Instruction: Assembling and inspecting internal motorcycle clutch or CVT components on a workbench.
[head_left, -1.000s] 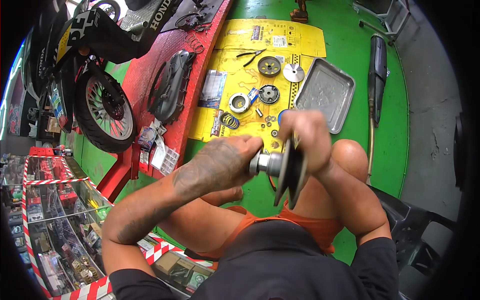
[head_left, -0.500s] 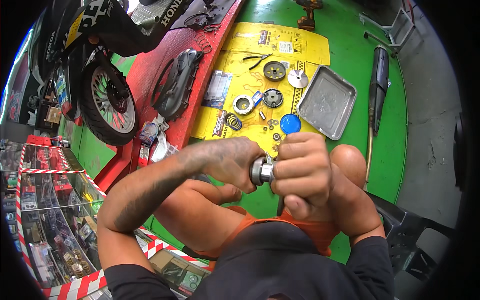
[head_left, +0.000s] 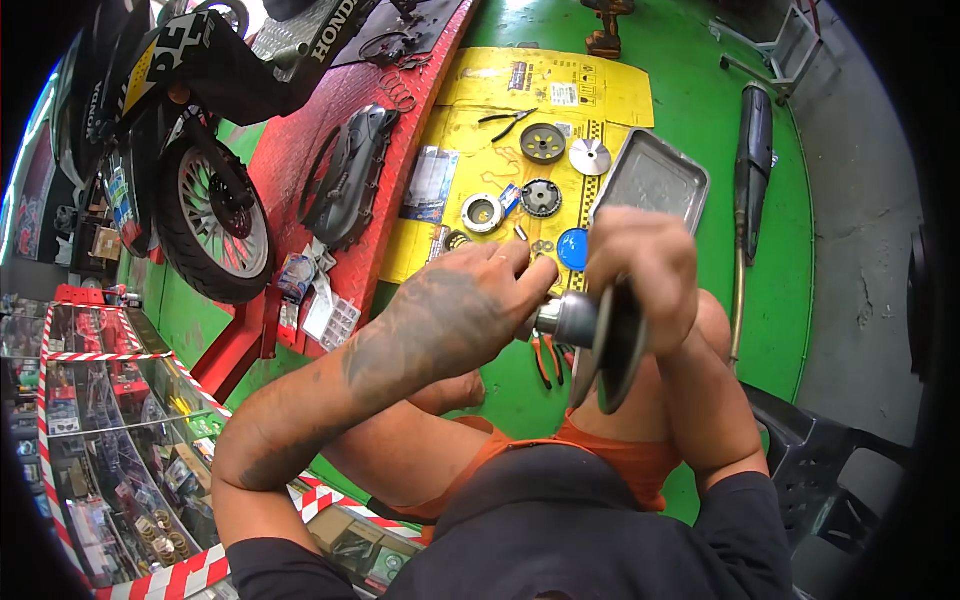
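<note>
Left hand (head_left: 470,305): fingers closed round the silver shaft end of a grey metal double-disc pulley (head_left: 625,345), held up over the green floor (head_left: 505,405), between both hands. Right hand (head_left: 645,265) blurred at the discs' upper edge, fingers bent; can't tell if gripping. Orange-handled pliers (head_left: 541,364) below; round blue lid (head_left: 573,248) beyond, on yellow cardboard (head_left: 480,125).

Red diamond-plate platform (head_left: 285,150) on green floor (head_left: 725,200), grey wall (head_left: 875,250) well right of the platform, black plastic chair (head_left: 790,425) to its lower right, red-and-white-edged glass display case (head_left: 110,356) lower left, light strip (head_left: 35,130) far left
</note>
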